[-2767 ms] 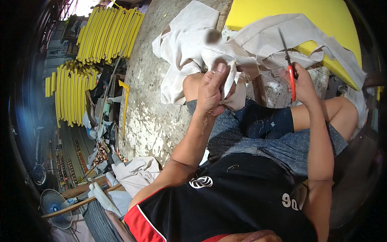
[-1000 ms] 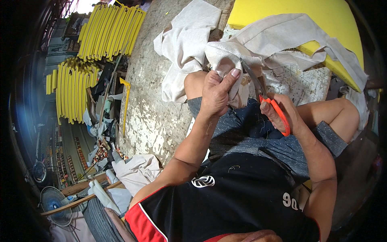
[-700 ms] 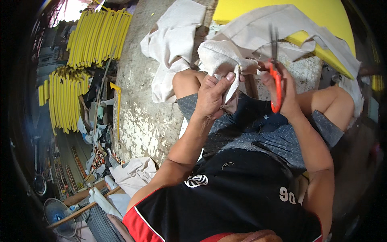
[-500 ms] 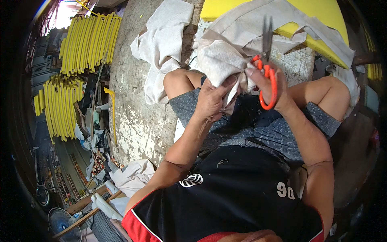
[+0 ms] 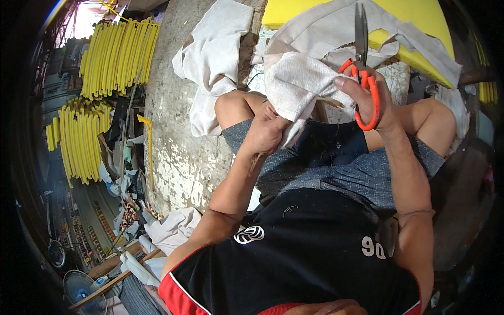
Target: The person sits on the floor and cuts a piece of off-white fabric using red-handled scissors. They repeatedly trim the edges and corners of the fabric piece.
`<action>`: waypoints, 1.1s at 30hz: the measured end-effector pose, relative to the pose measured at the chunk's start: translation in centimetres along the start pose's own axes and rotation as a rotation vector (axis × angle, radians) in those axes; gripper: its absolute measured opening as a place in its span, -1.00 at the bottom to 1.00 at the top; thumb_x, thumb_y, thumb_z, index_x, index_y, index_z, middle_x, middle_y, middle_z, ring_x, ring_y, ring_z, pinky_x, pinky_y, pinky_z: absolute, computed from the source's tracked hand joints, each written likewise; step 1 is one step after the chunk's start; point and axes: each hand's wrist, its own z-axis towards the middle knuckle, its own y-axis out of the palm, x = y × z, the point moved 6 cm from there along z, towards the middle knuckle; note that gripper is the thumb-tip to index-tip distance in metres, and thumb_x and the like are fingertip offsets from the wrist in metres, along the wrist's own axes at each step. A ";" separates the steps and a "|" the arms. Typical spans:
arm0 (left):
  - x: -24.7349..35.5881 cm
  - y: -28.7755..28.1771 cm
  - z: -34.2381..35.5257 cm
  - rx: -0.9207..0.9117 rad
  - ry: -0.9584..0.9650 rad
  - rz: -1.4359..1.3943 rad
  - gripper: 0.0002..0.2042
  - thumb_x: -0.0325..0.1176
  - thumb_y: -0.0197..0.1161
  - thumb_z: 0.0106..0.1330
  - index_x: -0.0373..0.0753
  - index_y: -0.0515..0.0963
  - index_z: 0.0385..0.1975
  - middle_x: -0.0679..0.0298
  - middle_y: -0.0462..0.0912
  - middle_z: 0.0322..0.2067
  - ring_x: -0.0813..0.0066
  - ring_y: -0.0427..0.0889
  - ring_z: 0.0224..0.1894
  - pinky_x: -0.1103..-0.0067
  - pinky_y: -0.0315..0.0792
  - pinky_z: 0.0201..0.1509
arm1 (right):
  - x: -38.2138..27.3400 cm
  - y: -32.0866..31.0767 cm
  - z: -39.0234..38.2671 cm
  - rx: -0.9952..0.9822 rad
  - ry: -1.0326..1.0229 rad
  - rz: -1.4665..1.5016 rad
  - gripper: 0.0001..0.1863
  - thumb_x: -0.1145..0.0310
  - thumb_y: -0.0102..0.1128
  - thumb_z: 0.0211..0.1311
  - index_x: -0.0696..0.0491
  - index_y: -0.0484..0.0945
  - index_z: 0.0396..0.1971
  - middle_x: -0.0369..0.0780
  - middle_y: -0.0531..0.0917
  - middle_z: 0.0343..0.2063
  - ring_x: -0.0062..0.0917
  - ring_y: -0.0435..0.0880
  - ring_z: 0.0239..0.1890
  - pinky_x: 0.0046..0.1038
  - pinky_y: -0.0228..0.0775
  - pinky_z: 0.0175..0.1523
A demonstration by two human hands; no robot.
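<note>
A piece of off-white fabric (image 5: 296, 86) is stretched between my hands above my lap. On its lower left edge my left hand (image 5: 265, 132) is closed, fingers curled into the cloth. My right hand (image 5: 375, 100) holds orange-handled scissors (image 5: 361, 39), their dark blades pointing away from me and looking closed. The right thumb also presses the fabric's right end; the fingers behind it are partly hidden. A long grey-white fabric strip (image 5: 310, 31) lies just beyond, partly over a yellow foam slab (image 5: 430, 31).
Another off-white cloth (image 5: 212, 58) is spread on the worn, paint-flecked board (image 5: 176, 147) to the left. Stacks of curved yellow pieces (image 5: 118, 58) stand at far left. A crumpled cloth (image 5: 173, 231) and a fan (image 5: 81, 291) are at lower left.
My hands have moved apart, the left one to the left and the right one to the right with the scissors. The fabric between them is now drawn out wider.
</note>
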 end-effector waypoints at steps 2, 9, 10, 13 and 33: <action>-0.2 -1.1 -0.1 0.008 0.085 0.187 -0.67 -0.55 0.25 0.28 -0.39 0.47 0.04 0.30 0.63 -0.13 0.51 0.60 -0.07 0.56 0.46 0.04 | -0.2 0.4 -0.3 -0.014 0.002 -0.002 -0.74 0.26 0.32 0.16 0.15 0.50 -0.41 -0.41 0.40 -0.62 -0.76 0.32 -0.53 -0.60 0.20 -0.42; 1.4 0.8 0.2 0.159 0.227 -0.068 -0.82 -0.45 0.14 0.41 -0.34 0.50 -0.06 0.31 0.62 -0.20 0.60 0.57 -0.17 0.61 0.46 -0.06 | 0.3 1.4 -1.5 0.026 0.017 -0.028 -0.79 0.43 0.35 0.19 0.13 0.48 -0.29 -0.42 0.49 -0.46 -0.80 0.38 -0.43 -0.72 0.25 -0.33; 1.0 0.0 0.6 0.188 0.211 -0.088 -0.83 -0.39 0.05 0.47 -0.32 0.50 -0.08 0.30 0.63 -0.23 0.58 0.59 -0.20 0.59 0.49 -0.14 | 0.2 1.2 -1.4 0.075 -0.033 -0.074 -0.79 0.43 0.34 0.20 0.14 0.48 -0.28 -0.41 0.50 -0.45 -0.80 0.39 -0.43 -0.72 0.26 -0.32; 1.7 0.1 1.1 0.083 0.153 -0.202 -0.81 -0.38 0.01 0.49 -0.32 0.48 -0.06 0.26 0.64 -0.25 0.52 0.63 -0.26 0.55 0.54 -0.23 | -0.6 1.2 -1.7 0.157 -0.077 -0.106 -0.79 0.40 0.31 0.23 0.15 0.48 -0.26 -0.38 0.52 -0.45 -0.78 0.42 -0.42 -0.69 0.31 -0.27; 3.6 -2.1 2.0 0.272 0.347 -0.133 -0.76 -0.34 0.00 0.50 -0.29 0.43 0.06 0.31 0.60 -0.14 0.63 0.58 -0.12 0.64 0.48 -0.02 | 0.3 6.1 -4.7 -0.468 0.169 0.019 -0.45 -0.12 0.16 0.30 0.16 0.48 -0.46 -0.34 0.44 -0.72 -0.70 0.47 -0.69 -0.59 0.31 -0.57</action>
